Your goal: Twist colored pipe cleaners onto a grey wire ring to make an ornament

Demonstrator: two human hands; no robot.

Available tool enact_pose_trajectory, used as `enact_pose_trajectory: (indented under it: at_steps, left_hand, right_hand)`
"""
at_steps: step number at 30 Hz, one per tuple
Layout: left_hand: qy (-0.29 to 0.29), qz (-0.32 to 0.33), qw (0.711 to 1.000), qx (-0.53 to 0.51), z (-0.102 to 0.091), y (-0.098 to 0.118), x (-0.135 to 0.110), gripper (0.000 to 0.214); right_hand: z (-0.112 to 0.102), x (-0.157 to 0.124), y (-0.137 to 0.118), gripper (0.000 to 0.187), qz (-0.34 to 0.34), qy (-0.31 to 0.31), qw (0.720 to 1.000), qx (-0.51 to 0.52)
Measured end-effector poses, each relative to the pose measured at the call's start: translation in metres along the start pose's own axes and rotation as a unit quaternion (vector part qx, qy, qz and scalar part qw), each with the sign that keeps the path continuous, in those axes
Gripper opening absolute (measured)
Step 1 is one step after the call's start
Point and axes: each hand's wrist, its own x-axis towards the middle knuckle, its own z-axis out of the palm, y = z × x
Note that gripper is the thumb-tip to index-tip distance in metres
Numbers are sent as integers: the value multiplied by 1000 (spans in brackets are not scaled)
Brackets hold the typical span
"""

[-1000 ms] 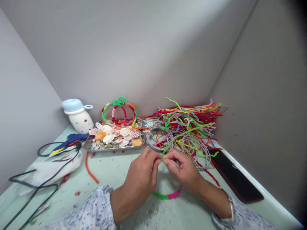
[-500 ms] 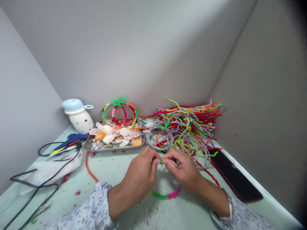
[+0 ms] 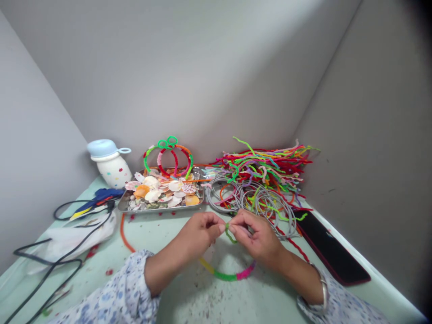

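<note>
My left hand and my right hand meet fingertip to fingertip above the middle of the table. Between their pinched fingers is a green pipe cleaner, with a short length hanging below. Under the hands curves a ring wrapped in yellow, green, pink and purple fuzzy wire; its upper part is hidden by my hands. Whether the green piece is wound onto the ring cannot be made out.
Behind stand a metal tray of shells, wrapped rings and a white bottle. To the right lie grey wire coils, a pipe cleaner heap and a black flat case. A blue glue gun and black cable are left.
My left hand has shifted slightly left and turned, baring more of the ring's yellow part and a hanging length of green pipe cleaner. The right hand stays almost in place.
</note>
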Motion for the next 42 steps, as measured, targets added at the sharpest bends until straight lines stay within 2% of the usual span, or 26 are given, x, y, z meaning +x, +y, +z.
enact_pose_trajectory:
  at_steps: [4,14,21,27,32,42]
  left_hand:
    - [-25,-10,999,-28,-3,3,-2,18]
    - [-56,-10,998,0,-6,0,1,30]
    - [-88,-23,995,-39,-7,-2,1,32]
    - [-86,-48,994,-50,-8,-1,0,29]
    - [-103,-45,993,-42,-8,1,0,32]
    - [-83,-38,994,-59,-4,0,-1,33]
  right_hand:
    - [0,-1,1,13,-2,1,1000,1]
    - [1,-2,3,11,-27,-2,1000,5]
    - [1,-1,4,9,-55,2,998,17]
    - [0,-1,3,7,-72,10,997,24]
    - [1,-1,4,7,-70,8,997,23]
    - [0,-3,4,8,-64,15,998,20]
